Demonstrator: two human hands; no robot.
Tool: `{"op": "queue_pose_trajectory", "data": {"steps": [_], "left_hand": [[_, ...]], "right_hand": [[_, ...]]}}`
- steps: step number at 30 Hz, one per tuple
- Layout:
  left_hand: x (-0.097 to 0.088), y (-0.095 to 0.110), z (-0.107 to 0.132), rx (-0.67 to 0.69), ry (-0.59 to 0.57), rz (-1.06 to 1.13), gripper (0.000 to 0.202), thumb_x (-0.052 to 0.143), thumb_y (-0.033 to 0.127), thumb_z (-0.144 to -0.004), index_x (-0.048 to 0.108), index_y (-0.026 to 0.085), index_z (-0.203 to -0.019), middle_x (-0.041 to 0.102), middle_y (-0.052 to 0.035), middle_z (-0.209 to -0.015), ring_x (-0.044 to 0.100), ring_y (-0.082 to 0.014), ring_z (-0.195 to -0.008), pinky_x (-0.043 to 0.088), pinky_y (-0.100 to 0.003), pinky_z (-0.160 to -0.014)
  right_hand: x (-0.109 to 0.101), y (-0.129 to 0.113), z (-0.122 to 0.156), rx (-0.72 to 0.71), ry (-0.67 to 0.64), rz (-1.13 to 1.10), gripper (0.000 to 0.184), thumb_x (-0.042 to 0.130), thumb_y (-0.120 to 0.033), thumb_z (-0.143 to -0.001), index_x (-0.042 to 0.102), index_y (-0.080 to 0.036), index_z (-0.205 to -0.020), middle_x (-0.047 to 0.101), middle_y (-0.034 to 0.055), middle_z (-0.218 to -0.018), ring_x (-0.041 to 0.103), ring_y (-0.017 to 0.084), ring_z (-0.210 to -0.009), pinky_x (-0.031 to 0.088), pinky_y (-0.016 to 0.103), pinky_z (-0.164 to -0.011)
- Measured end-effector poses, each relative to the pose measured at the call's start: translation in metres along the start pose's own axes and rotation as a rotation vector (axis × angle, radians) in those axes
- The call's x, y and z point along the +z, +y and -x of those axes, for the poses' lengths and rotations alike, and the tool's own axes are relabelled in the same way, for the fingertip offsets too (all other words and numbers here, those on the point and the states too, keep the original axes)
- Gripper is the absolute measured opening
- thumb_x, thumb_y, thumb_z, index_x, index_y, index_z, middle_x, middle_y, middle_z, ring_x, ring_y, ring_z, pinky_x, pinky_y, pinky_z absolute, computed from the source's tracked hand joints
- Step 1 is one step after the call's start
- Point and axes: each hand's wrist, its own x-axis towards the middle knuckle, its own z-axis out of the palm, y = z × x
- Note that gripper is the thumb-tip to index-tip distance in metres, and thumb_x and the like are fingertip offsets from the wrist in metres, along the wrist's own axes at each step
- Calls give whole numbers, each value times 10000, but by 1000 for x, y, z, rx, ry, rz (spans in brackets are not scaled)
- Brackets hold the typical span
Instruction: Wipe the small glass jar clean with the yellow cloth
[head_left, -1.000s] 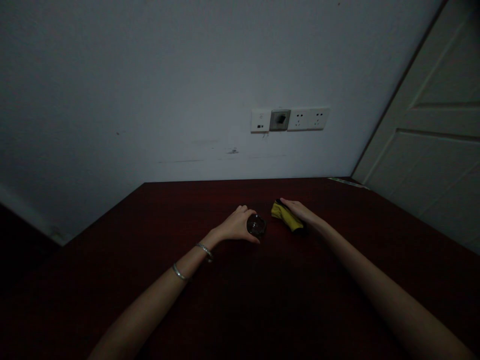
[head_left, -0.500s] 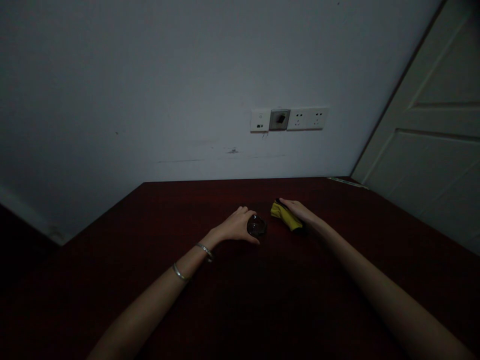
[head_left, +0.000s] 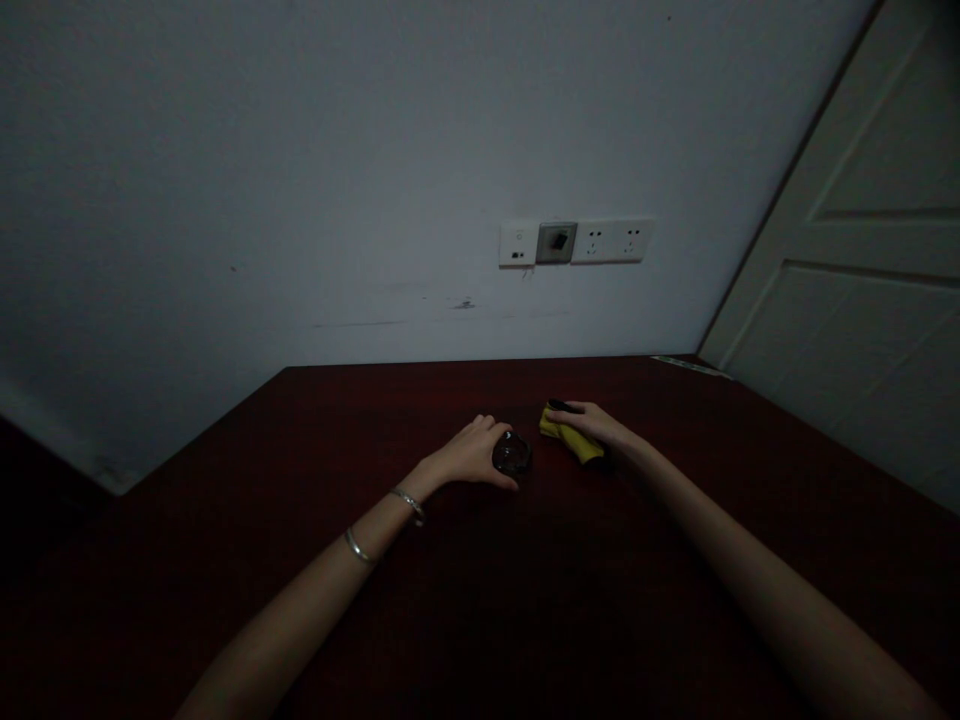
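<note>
The room is dim. My left hand (head_left: 471,455) is curled round a small dark glass object (head_left: 512,455) that rests on the dark red table (head_left: 525,600). Two thin bangles circle that wrist and forearm. Just to the right, my right hand (head_left: 592,425) lies on a yellow cloth (head_left: 574,440) with a dark edge, its fingers bent over the cloth and gripping it. The two hands are a short gap apart near the middle of the table.
A white wall rises behind the table with a row of sockets and a switch plate (head_left: 576,242). A pale panelled door (head_left: 862,300) stands at the right. A thin light strip (head_left: 690,366) lies at the table's far right corner.
My right hand's fingers have curled further over the yellow cloth, which has shifted slightly left. My left hand stays on the glass object.
</note>
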Motion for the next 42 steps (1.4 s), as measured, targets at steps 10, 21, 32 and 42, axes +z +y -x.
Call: {"op": "queue_pose_trajectory", "data": {"steps": [10, 21, 32, 42], "left_hand": [[2, -3, 8, -100, -90, 106, 1366, 756, 702, -457, 31, 185, -1493, 214, -253, -1514, 212, -474, -1382, 262, -602, -1064], [-5, -7, 55, -154, 27, 168, 1206, 771, 620, -548, 164, 129, -1466, 293, -240, -1481, 258, -383, -1391, 277, -530, -1117], [8, 11, 58, 11, 330, 155, 501, 717, 443, -730, 521, 164, -1096, 579, -111, -1091, 562, -249, -1010, 479, -395, -885], [12, -3, 52, -143, 272, 187, 365, 620, 510, -785, 561, 184, -938, 584, -21, -832, 556, -174, -726, 449, -302, -648]], "right_hand": [[-3, -2, -3, -20, -30, 30, 311, 567, -322, -913, 560, -164, -1181, 600, 82, -1159, 619, 200, -958, 535, 403, -803], [7, -38, -27, -163, -314, 202, 310, 576, -323, -906, 570, -156, -1167, 599, 80, -1165, 616, 211, -976, 531, 411, -812], [59, -78, -48, -335, -563, 515, 327, 583, -327, -900, 569, -157, -1179, 590, 81, -1191, 611, 222, -993, 529, 413, -814], [69, -87, -48, -400, -622, 712, 330, 580, -326, -902, 563, -160, -1187, 586, 84, -1197, 609, 220, -996, 528, 416, -818]]}}
